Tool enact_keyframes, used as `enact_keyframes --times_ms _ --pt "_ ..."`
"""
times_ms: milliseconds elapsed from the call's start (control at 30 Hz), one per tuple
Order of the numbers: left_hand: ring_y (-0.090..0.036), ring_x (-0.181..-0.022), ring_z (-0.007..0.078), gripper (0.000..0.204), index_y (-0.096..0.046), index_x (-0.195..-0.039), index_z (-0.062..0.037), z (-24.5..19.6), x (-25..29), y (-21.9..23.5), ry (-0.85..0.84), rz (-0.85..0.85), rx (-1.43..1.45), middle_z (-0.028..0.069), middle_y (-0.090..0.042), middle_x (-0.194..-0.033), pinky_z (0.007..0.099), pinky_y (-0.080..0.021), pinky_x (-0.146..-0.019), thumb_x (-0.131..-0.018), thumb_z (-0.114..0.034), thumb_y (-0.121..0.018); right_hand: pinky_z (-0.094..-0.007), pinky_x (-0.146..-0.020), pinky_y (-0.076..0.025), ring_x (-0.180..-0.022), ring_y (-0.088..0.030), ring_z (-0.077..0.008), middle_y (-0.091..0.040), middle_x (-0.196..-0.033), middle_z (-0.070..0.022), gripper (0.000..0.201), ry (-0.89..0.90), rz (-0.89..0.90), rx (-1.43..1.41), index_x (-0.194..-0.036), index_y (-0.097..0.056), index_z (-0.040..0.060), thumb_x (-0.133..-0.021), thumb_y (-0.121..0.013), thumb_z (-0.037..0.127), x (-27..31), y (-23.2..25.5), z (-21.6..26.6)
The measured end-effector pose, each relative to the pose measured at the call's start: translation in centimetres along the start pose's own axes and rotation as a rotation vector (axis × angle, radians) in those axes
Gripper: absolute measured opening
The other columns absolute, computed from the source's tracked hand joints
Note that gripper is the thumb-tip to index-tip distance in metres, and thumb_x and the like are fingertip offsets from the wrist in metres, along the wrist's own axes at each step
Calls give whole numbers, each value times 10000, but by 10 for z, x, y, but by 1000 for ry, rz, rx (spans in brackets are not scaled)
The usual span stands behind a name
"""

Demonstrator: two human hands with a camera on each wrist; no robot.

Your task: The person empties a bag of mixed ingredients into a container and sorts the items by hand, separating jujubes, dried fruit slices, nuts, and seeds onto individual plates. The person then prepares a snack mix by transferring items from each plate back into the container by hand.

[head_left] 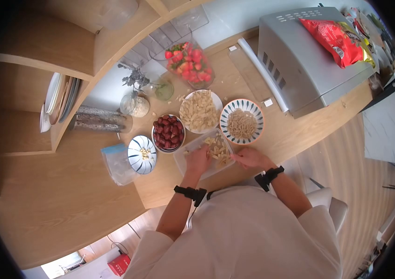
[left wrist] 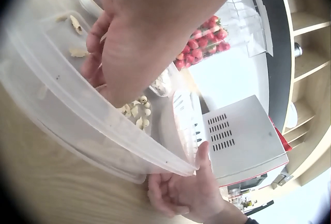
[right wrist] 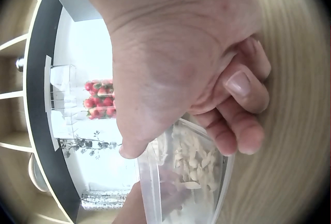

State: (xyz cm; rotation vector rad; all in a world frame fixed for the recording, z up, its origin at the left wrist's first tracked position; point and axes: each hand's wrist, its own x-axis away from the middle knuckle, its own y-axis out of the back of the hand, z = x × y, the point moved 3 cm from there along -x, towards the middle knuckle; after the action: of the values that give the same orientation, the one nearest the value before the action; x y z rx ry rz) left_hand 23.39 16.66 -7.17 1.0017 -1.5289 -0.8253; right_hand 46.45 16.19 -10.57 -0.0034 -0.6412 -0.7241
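Observation:
A clear plastic container point(head_left: 181, 162) lies on the wooden table in front of me, with pale nut-like pieces point(head_left: 218, 149) in it. My left hand point(head_left: 198, 159) reaches down into it, fingers curled among the pieces point(left wrist: 135, 110); its fingertips are mostly hidden. My right hand point(head_left: 251, 158) pinches the container's right corner, thumb point(left wrist: 202, 154) on the rim and fingers curled beneath. In the right wrist view the thumb point(right wrist: 135, 144) meets the container's edge point(right wrist: 147, 182) above the pieces point(right wrist: 196, 164).
Behind the container stand a bowl of dark red fruit point(head_left: 168, 133), a plate of pale pieces point(head_left: 200, 110) and a patterned bowl point(head_left: 241, 122). A striped bowl point(head_left: 141, 154) and plastic bag point(head_left: 115, 163) lie left. Strawberries point(head_left: 189, 63) and a silver appliance point(head_left: 300, 63) stand further back.

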Motion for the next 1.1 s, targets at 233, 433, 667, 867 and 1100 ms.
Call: enact_keyframes --times_ms 233,433,667,867,1100 --pt "-674 -914 335 352 -624 -1047 -133 -1 5 3 -11 56 10 130 -702 -943 486 -527 -751 -758 -299 -734 -318 -568 -472 -528 -587 -169 -564 -505 -22 696 9 -9 34 -564 -602 68 -991 -398 578 0 2 2" --pt "-674 -866 338 238 -671 -959 -148 7 1 -7 -19 55 15 135 -697 -870 451 -531 -732 -749 -251 -720 -325 -585 -479 -543 -598 -180 -570 -510 -24 711 0 -2 42 -553 -596 75 -988 -382 595 0 3 2" --pt "-683 -849 321 226 -697 -961 -142 8 7 7 -24 75 45 126 -707 -865 420 -542 -727 -750 -225 -691 -322 -583 -480 -538 -596 -183 -569 -508 -27 708 -32 10 29 -548 -591 71 -983 -397 595 2 4 5" --pt "-677 -748 258 228 -695 -952 -113 11 15 15 -126 114 343 88 -693 -791 352 -527 -671 -743 -202 -720 -324 -574 -476 -525 -588 -180 -561 -505 -28 699 -19 -5 4 -558 -593 65 -977 -418 597 0 2 2" --pt "-690 -803 267 321 -629 -1049 -129 -8 12 20 -120 167 242 53 -703 -804 391 -532 -708 -753 -222 -714 -317 -577 -473 -540 -589 -168 -565 -515 -24 691 -38 25 28 -580 -600 67 -981 -409 596 0 4 6"
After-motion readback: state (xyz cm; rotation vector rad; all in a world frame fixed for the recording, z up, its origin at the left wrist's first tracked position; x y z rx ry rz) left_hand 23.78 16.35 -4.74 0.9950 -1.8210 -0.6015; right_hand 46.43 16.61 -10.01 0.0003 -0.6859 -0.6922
